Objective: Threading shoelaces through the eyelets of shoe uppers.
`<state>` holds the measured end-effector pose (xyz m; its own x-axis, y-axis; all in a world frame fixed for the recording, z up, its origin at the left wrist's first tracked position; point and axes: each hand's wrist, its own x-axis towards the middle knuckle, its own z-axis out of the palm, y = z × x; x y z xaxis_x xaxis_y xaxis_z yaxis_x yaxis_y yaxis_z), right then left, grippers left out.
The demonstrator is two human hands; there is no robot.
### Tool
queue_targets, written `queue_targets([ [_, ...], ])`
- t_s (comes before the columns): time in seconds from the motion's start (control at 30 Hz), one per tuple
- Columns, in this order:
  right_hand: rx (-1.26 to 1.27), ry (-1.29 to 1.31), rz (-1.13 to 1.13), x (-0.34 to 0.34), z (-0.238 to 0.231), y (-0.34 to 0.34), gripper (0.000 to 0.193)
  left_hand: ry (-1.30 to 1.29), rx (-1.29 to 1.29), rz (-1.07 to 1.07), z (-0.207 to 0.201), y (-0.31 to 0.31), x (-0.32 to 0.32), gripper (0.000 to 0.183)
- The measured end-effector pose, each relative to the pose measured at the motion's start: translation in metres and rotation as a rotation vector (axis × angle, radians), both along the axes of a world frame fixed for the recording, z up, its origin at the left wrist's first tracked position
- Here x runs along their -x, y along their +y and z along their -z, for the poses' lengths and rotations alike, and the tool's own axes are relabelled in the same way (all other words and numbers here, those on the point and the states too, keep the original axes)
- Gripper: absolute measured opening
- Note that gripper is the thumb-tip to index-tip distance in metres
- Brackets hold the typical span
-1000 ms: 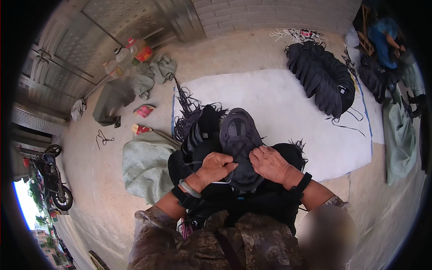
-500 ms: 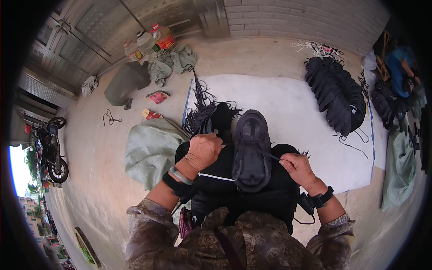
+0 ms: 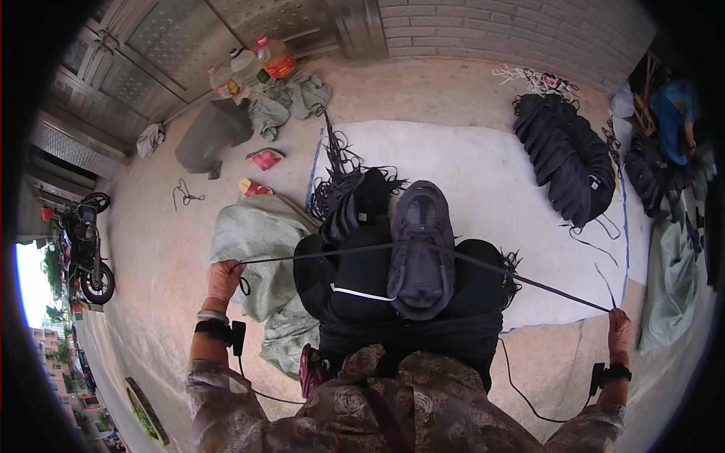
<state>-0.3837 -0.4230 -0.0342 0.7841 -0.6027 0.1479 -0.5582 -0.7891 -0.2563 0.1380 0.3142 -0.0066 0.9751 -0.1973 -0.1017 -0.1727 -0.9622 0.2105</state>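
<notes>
A dark grey and black shoe upper (image 3: 421, 253) lies across my lap, toe pointing away from me. A flat black shoelace (image 3: 521, 280) runs through it and stretches out taut to both sides. Far out on the left, my left hand (image 3: 223, 282) is closed on one end, with a short loop hanging below the fingers. Out at the right, my right hand (image 3: 619, 326) pinches the other end, its loose tip sticking up above the fingers. Beyond my left knee is a bunch of black laces (image 3: 340, 189) beside more dark uppers (image 3: 366, 200).
A white sheet (image 3: 453, 151) covers the floor ahead, with a long stack of black uppers (image 3: 563, 155) at its right. Green-grey sacks (image 3: 253, 234) lie at left. Bottles (image 3: 273, 59) stand by the metal door. Another person (image 3: 672, 113) is at far right.
Both hands have moved from close beside the upper out to far left and far right, drawing the lace out long and straight. The upper stays on my lap.
</notes>
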Motion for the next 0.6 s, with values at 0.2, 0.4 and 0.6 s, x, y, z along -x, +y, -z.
queue_targets([
  [0.2, 0.273, 0.172, 0.212, 0.144, -0.065, -0.083, 0.014, -0.154, 0.258, -0.224, 0.005, 0.126, -0.029, 0.021],
  [0.4, 0.499, 0.176, 0.224, 0.227, -0.127, -0.134, 0.015, -0.146, 0.256, -0.681, -0.045, 0.151, -0.033, 0.029],
  [0.6, 0.076, 0.011, 0.343, 0.150, -0.022, -0.096, 0.006, -0.087, 0.060, -0.120, -0.045, 0.054, -0.038, 0.023],
])
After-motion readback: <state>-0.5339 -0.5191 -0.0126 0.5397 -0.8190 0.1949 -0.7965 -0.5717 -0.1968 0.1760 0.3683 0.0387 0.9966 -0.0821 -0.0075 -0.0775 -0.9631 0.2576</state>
